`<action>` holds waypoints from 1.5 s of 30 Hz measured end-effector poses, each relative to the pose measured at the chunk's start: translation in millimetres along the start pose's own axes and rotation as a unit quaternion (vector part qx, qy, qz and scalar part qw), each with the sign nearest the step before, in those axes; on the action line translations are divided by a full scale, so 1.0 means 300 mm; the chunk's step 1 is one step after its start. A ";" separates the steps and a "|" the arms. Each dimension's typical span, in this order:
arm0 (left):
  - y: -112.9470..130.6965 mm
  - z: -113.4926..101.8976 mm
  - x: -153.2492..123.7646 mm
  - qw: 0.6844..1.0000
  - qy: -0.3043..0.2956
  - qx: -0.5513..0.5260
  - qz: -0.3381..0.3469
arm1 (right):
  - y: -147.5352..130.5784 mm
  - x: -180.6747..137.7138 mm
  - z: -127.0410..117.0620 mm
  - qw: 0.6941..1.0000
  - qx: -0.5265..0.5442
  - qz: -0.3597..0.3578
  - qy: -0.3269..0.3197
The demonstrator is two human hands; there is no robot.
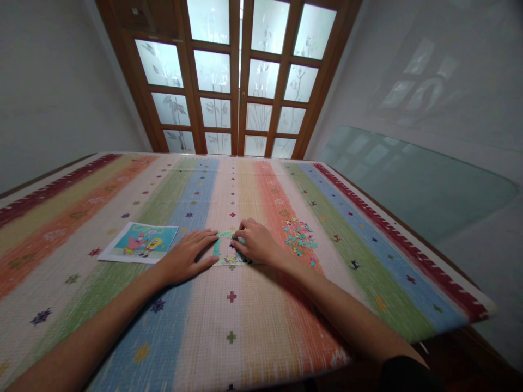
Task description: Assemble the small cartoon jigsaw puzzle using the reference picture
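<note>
Resting my bare left hand (190, 256), thumb and fingers apart, against a flat multicoloured jigsaw (229, 259), I can't tell whether my right hand (257, 242) clasps anything.

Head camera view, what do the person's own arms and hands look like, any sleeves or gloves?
The left hand and right hand are ungloved, with no jewellery or watch visible. Both forearms look slim and bare. A black sleeve shows at the right arm's lower end; no left sleeve is in view.
</note>
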State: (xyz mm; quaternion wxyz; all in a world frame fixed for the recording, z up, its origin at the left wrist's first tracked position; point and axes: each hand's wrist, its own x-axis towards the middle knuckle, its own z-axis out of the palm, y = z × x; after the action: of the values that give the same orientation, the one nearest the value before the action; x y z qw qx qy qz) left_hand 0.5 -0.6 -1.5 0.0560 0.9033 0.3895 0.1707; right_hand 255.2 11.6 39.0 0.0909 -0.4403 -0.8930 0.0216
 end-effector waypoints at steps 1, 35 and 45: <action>0.000 0.001 0.000 1.000 0.001 0.000 0.000 | -0.005 -0.001 0.001 1.000 -0.011 -0.004 -0.003; -0.001 -0.008 0.007 1.000 -0.010 -0.001 -0.004 | 0.567 -0.316 -0.055 0.917 0.144 0.297 0.223; 0.000 -0.011 0.006 1.000 -0.008 -0.001 -0.003 | 0.562 -0.330 -0.084 0.926 0.147 0.303 0.169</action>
State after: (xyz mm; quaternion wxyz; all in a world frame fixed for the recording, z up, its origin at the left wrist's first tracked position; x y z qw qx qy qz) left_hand 0.5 0.5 2.2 0.0604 0.9036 0.3912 0.1638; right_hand 450.6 35.4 29.6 0.2937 -0.6686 -0.6752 0.1041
